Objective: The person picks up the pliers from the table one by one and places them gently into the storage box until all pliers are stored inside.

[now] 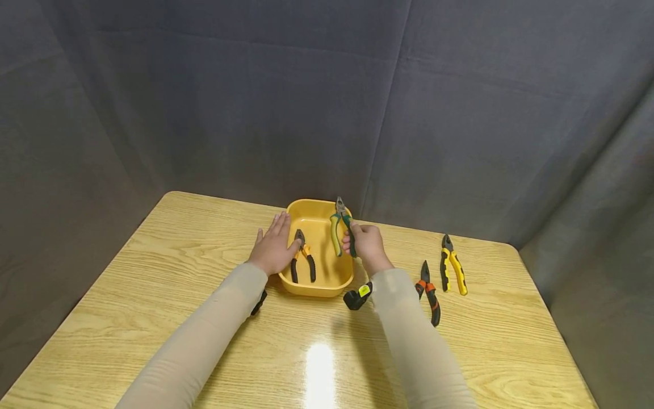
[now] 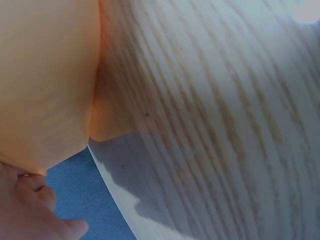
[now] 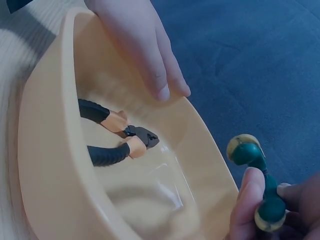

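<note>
A yellow tray (image 1: 293,284) (image 3: 45,165) stands on the wooden table (image 1: 179,272). Black-and-orange pliers (image 1: 302,262) (image 3: 116,138) lie inside it. My left hand (image 1: 273,247) (image 3: 145,55) rests flat against the tray's left rim (image 2: 45,85), fingers straight. My right hand (image 1: 365,244) (image 3: 265,210) grips green-and-yellow pliers (image 1: 340,232) (image 3: 255,182) by one handle, held above the tray's right side with the nose pointing away.
Right of the tray lie black-and-orange pliers (image 1: 429,291) and yellow-and-black pliers (image 1: 452,266). Wrist cameras (image 1: 357,295) sit under both forearms. A dark cloth backdrop (image 1: 327,102) surrounds the table; the table's far edge is just behind the tray.
</note>
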The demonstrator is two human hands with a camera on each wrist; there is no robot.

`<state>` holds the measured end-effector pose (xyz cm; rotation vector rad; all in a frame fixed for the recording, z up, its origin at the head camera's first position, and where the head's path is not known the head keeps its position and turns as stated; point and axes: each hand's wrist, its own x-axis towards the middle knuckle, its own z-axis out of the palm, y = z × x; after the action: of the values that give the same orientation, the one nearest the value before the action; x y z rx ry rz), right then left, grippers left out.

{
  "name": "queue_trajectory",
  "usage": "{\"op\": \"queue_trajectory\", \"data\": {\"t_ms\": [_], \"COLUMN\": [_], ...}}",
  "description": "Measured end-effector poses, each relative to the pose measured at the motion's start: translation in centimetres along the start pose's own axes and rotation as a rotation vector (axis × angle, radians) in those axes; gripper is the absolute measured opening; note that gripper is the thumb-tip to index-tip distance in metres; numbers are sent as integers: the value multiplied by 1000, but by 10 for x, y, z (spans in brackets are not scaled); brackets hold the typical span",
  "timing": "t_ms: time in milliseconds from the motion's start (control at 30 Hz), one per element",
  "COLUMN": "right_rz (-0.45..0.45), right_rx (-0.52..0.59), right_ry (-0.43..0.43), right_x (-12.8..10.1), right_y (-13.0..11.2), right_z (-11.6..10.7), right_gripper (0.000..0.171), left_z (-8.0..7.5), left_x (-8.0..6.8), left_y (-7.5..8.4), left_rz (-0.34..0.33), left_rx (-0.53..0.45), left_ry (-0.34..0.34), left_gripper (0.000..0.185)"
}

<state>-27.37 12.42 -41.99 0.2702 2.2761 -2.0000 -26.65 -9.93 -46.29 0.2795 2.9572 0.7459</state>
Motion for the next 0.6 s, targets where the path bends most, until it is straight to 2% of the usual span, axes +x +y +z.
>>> {"op": "queue_trajectory", "data": {"t_ms": [600], "right_rz": [22], "right_rx": [-5], "right_ry": [-31], "right_x": [2], "right_y": [4], "right_z": [14], "right_gripper": [44], "left_z": [0], "left_x": [-1], "left_y": [0], "left_rz": [4], "left_rx": [-3], "left_ry": [12], "left_gripper": [75]}}
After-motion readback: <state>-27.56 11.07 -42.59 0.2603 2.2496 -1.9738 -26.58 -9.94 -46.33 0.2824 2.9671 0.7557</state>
